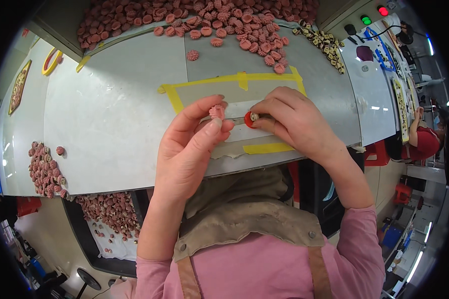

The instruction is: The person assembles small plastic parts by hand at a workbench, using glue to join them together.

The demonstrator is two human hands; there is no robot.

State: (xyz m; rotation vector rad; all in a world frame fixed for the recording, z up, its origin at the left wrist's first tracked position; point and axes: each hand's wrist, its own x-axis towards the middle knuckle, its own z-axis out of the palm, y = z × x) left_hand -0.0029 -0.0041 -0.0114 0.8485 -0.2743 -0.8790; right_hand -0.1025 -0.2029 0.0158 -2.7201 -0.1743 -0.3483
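My left hand is raised over the near edge of the table, pinching a small pink piece with a ridged, scalloped rim between thumb and fingers. To its right, my right hand grips a small cream-and-dark piece at its fingertips. A small round red thing sits against that piece; whether my fingers hold it too, I cannot tell. The two hands are a short gap apart, above a pale strip framed by yellow tape.
Many pink scalloped pieces are heaped at the back, with cream-and-dark pieces right of them. Joined pieces lie at the left edge; more fill a black tray below. A yellow tape roll lies far left. Another person works far right.
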